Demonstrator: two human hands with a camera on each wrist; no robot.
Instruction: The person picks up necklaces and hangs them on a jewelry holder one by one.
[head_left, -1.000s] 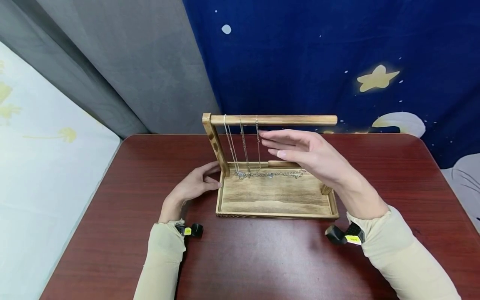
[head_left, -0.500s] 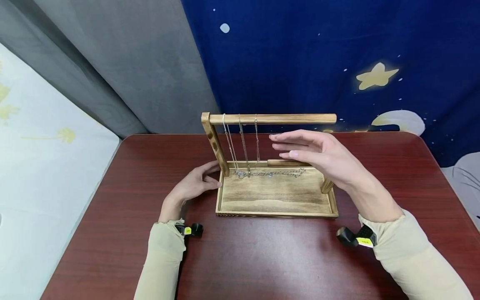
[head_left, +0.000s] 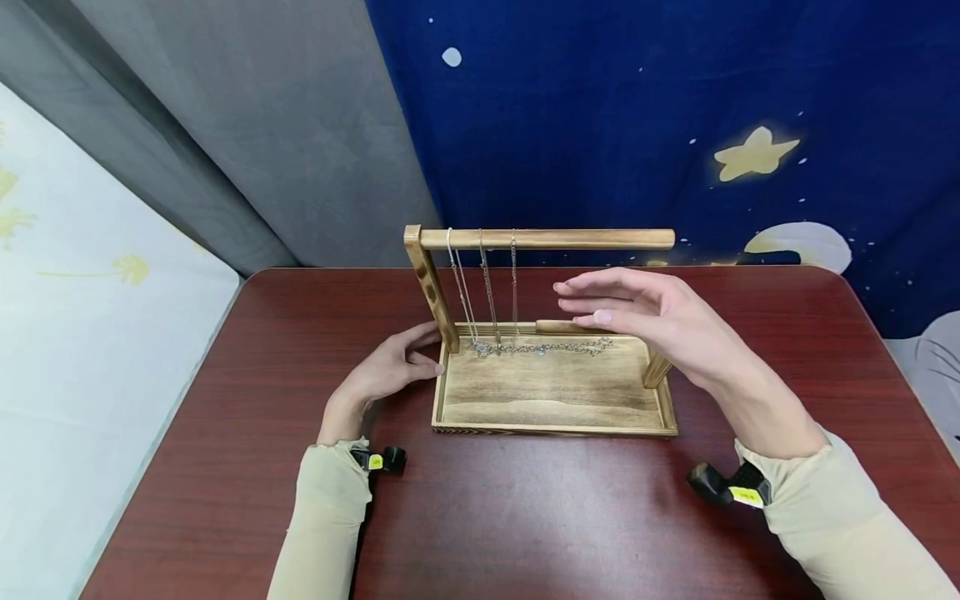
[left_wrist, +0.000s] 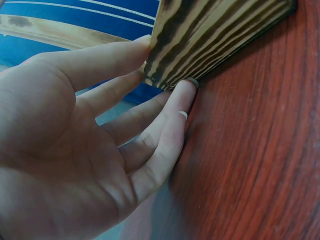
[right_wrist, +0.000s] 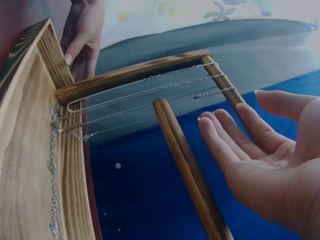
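A wooden necklace stand (head_left: 540,400) with a shallow tray base stands on the table. Three thin necklaces (head_left: 487,283) hang from the left half of its upper bar (head_left: 585,240); another silver chain (head_left: 562,347) lies along the back of the tray. My left hand (head_left: 386,362) holds the stand's back left corner, thumb and fingertips against the wooden wall (left_wrist: 210,35). To the right of the necklaces, my right hand (head_left: 645,312) hovers below the upper bar with fingers extended and nothing in them. In the right wrist view its fingertips are apart from the chains (right_wrist: 130,110).
A lower bar (right_wrist: 187,170) with a free left end runs behind the tray, partly hidden by my right hand in the head view. The dark red table (head_left: 525,517) reaches to a grey curtain (head_left: 285,125) and a blue curtain (head_left: 600,108) behind.
My right hand has moved right and slightly down, away from the rightmost hanging necklace that its fingertips were beside. My left hand has stayed at the stand's corner.
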